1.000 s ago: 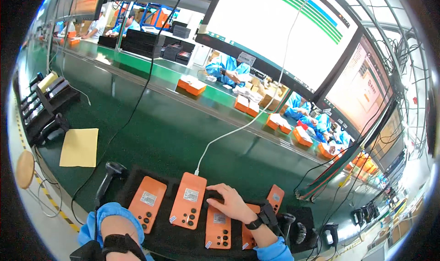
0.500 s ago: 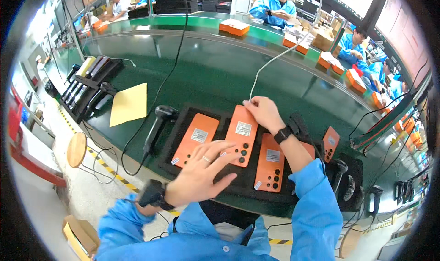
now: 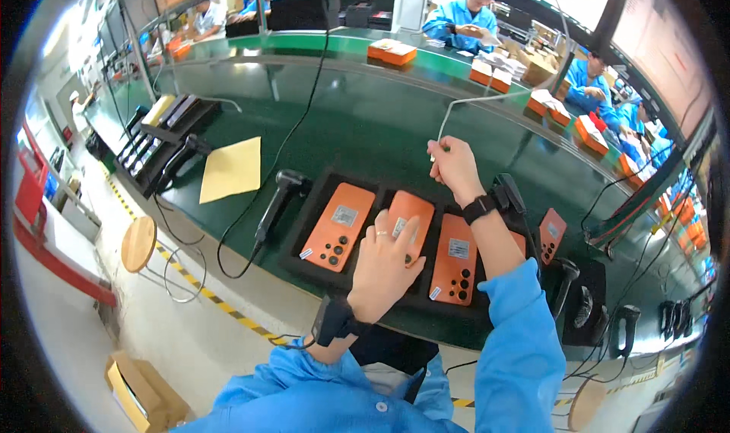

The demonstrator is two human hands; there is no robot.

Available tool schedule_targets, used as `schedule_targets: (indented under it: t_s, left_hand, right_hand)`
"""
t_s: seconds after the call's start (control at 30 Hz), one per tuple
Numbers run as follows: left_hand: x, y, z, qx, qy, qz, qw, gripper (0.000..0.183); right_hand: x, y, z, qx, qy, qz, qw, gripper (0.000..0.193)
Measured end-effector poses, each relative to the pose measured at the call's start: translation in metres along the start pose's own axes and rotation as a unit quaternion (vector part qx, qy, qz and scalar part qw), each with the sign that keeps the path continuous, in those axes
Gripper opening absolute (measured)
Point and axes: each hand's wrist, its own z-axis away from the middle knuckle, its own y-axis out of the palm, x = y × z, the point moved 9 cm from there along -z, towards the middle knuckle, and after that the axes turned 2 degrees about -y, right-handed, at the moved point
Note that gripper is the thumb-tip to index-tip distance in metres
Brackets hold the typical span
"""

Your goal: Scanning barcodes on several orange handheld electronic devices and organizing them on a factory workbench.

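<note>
My left hand (image 3: 382,269) lies with fingers spread over an orange phone (image 3: 416,207), which rests back up in a black foam tray (image 3: 318,193). Pinched in my right hand (image 3: 456,168), beyond that phone, is the end of a white cable (image 3: 465,101). To the left in the tray sits another orange phone (image 3: 346,217) with round black lenses and a white label. A similar phone (image 3: 458,249) lies to the right, and one more orange phone (image 3: 518,239) is partly hidden behind my right forearm.
A barcode scanner (image 3: 279,209) stands left of the tray, near a yellow sheet (image 3: 231,171). Another scanner (image 3: 508,192) is beside my right wrist. Farther right an orange phone (image 3: 552,231) leans tilted. Black cables cross the green bench (image 3: 334,117). Co-workers (image 3: 465,22) sit across it.
My right hand has moved up and away from the phone, taking the cable end off it. The phone has gone down into the tray, and my left hand has shifted right onto it.
</note>
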Motion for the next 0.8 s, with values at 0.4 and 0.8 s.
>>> schedule_targets:
  t_s: [0.4, 0.8]
  left_hand:
    - [0.183, -0.151, 0.008, -0.184, -0.096, -0.064, 0.976, 0.074]
    - [0.299, -0.081, -0.064, 0.046, -0.255, 0.453, 0.853, 0.065]
  right_hand:
    - [-0.032, -0.034, 0.122, 0.022, -0.203, 0.226, 0.952, 0.016]
    - [-0.055, 0.01, 0.071, -0.087, -0.192, 0.215, 0.954, 0.022]
